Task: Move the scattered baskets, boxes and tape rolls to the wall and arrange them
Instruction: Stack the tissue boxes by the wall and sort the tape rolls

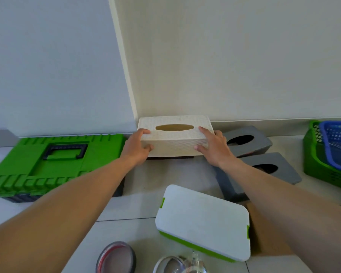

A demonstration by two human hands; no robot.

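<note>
A cream woven tissue box with an oval slot sits against the wall, on top of something dark that is mostly hidden. My left hand grips its left end, thumb on the front face. My right hand grips its right end the same way. Two grey tissue boxes lie to the right: one by the wall, one nearer me. A white box with green base lies on the floor in front. Tape rolls show at the bottom edge.
A green toolbox with a black handle stands against the wall at left. At far right a green basket holds a blue basket. A shiny round object lies at the bottom edge. Pale tiled floor lies between them.
</note>
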